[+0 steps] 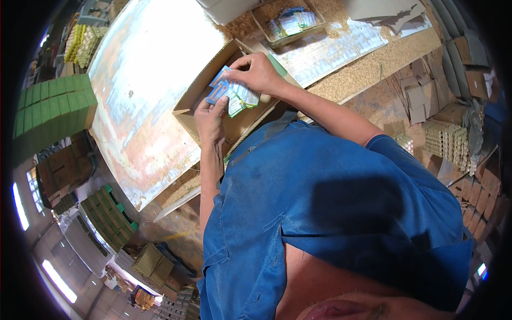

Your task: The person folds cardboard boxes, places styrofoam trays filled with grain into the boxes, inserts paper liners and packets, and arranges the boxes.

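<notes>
Several blue, white and green printed packets (237, 105) are fanned out over an open cardboard box (248, 120). My left hand (212, 120) grips their lower left part between thumb and fingers. Above and to the right, my right hand (258, 74) pinches a blue-topped packet at the upper end of the same fan. The box stands at the table's near edge, against my blue shirt (280, 160). Its inside is partly hidden by my hands and the packets.
A shallow clear tray (276, 43) with more packets stands beyond the box. A white container (228, 10) and flat cardboard sheets (384, 10) lie at the far side. Stacked green boxes (54, 100) adjoin the table (160, 132) on the left. Egg trays (448, 140) are piled at right.
</notes>
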`<state>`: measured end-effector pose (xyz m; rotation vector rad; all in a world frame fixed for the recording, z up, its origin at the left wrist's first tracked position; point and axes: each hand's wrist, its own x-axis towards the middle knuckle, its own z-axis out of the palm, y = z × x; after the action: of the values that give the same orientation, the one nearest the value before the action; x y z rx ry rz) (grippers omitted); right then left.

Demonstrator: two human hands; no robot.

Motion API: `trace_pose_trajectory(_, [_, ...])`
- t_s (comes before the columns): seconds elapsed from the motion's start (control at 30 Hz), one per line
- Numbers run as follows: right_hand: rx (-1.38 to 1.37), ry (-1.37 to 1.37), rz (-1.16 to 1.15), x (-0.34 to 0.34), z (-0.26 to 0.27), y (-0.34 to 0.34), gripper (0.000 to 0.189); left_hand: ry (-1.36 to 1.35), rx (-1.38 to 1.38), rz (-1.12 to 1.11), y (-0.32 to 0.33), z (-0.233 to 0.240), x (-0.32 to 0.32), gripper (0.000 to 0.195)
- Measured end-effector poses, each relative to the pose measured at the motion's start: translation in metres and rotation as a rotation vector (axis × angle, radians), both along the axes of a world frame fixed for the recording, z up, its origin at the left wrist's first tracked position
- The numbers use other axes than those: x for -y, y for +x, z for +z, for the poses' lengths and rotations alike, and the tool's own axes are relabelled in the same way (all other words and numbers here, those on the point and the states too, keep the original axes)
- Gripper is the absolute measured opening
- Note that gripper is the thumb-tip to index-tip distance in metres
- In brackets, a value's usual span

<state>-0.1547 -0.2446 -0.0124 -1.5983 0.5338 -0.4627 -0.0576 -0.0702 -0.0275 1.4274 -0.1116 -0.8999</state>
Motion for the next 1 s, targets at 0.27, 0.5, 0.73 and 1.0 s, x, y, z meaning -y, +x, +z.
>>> trace_pose_trajectory(0.27, [0.089,-0.134,-0.188,-0.002,0.003,-0.001,0.02,-0.016,0.03,0.085,-0.001,0.011,-0.013,0.024])
trace_pose_trajectory(0.5, [-0.451,-0.583,0.287,0.002,-0.002,-0.001,0.027,-0.035,0.072,0.17,0.01,0.032,-0.036,0.028])
trace_pose_trajectory(0.73, [-0.147,0.014,0.549,0.004,0.017,0.012,0.032,-0.029,0.1,0.136,0.009,0.031,-0.031,0.03])
trace_pose_trajectory(1.0, [-0.205,-0.038,0.238,-0.006,0.018,-0.001,0.031,-0.043,0.037,0.1,0.005,0.032,-0.02,0.031])
